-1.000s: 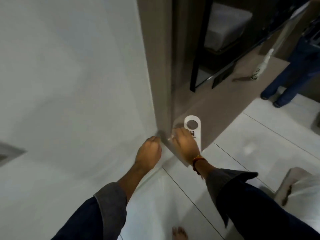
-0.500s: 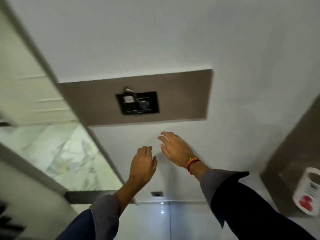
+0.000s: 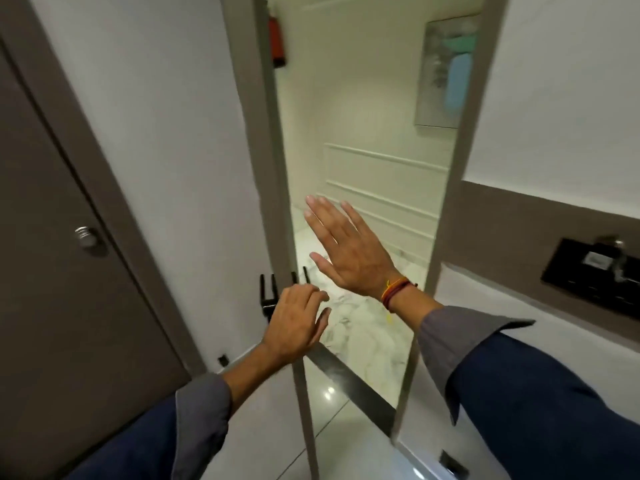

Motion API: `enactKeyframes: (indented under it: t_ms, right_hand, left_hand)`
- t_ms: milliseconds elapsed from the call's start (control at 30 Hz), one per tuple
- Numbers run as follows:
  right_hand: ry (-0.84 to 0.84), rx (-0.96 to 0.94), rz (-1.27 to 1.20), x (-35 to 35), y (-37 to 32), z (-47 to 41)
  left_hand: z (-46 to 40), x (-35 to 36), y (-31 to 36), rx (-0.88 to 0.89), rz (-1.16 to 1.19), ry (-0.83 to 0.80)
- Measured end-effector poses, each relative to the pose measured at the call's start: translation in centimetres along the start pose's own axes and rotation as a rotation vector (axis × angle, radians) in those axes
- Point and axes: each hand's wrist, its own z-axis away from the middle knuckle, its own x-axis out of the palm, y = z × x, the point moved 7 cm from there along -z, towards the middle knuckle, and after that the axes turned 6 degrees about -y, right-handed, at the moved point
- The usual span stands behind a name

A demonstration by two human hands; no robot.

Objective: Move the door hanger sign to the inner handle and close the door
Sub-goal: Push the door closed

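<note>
The door hanger sign is not in view. The white door (image 3: 194, 174) stands ajar, its taupe edge (image 3: 273, 188) facing a gap onto a bright corridor. A black handle (image 3: 267, 296) sticks out at the door's edge. My left hand (image 3: 294, 329) lies against that edge just right of the handle, fingers loosely bent; no grip on anything shows. My right hand (image 3: 349, 254) is raised in the gap, palm flat, fingers spread, holding nothing. A red and orange thread band circles its wrist.
A brown door with a round silver knob (image 3: 86, 236) is at the left. The taupe door jamb (image 3: 450, 216) bounds the gap on the right, then a wall with a black switch panel (image 3: 595, 275). A metal threshold strip (image 3: 349, 379) crosses the floor. A red extinguisher (image 3: 277, 39) hangs in the corridor.
My right hand has let go of the sign; half a second ago the sign hung at the lower right, and now it is out of view. The view swung onto the gap and both hands rose.
</note>
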Motion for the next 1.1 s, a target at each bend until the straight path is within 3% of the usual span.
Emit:
enactKeyframes:
  t_ms: [100, 267, 333, 433, 667, 900, 1100]
  right_hand:
    - [0.064, -0.082, 0.037, -0.2, -2.3, -3.3]
    - [0.037, -0.095, 0.070, 0.8, -3.2, -5.8]
    - [0.027, -0.115, 0.101, 1.3, -3.0, -6.2]
    - [0.034, -0.141, 0.145, 1.7, -2.7, -7.0]
    - [0.115, -0.052, 0.118, 2.7, -1.5, -7.4]
    - [0.129, 0.032, 0.161, 3.6, 3.8, -4.7]
    - [0.030, 0.101, 0.304, 3.7, 9.6, -1.2]
  left_hand:
    - [2.9, -0.7, -4.4, -0.267, 0.028, 0.017]
    - [4.3, 0.4, -7.7, -0.482, 0.181, 0.032]
    - [4.5, 1.2, -9.1, -0.522, 0.243, -0.036]
    - [4.3, 2.6, -9.5, -0.487, 0.359, -0.153]
    - [3.3, 5.0, -8.5, -0.498, 0.413, -0.230]
    - [-0.1, 7.6, -6.7, -0.287, 0.352, -0.301]
    - [-4.1, 10.8, -3.9, -0.118, 0.231, -0.330]
